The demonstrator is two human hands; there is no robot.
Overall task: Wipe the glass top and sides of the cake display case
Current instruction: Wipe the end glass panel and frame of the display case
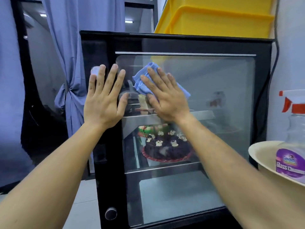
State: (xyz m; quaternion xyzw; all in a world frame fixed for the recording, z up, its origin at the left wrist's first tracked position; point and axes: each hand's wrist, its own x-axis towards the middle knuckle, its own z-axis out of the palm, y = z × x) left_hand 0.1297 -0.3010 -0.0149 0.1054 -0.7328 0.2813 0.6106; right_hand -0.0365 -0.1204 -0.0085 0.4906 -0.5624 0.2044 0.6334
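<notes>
Nearest, at the right edge: a cream bowl (264, 156) carrying a spray bottle (295, 133) of glass cleaner with a red-and-white trigger, probably parked there within reach for the next spray.

Reaching in from the bottom of the frame, two bare forearms, spread toward a glass pane (206, 113) of the black-framed cake display case (175, 42), which fills the middle of the scene. Left hand (104, 100) flat and wide open, fingers splayed, resting across the dark frame at the left edge of the pane with fingertips onto the glass; holding nothing, seemingly there to brace. Right hand (165, 98) also open, fingers straight, pressing a folded blue cloth (143, 80) against the upper left of the pane; flat palm likely chosen to spread pressure over the cloth. Hands close side by side, not touching.

Behind the glass, a chocolate cake (166, 146) on a red base on a lower shelf, with other items above too blurred to name. A round lock (110, 213) low on the frame.

Farther back, yellow bins (219, 19) above the case, and a blue curtain (72, 63) tied at the left.

Most of the pane apparently not yet covered.
</notes>
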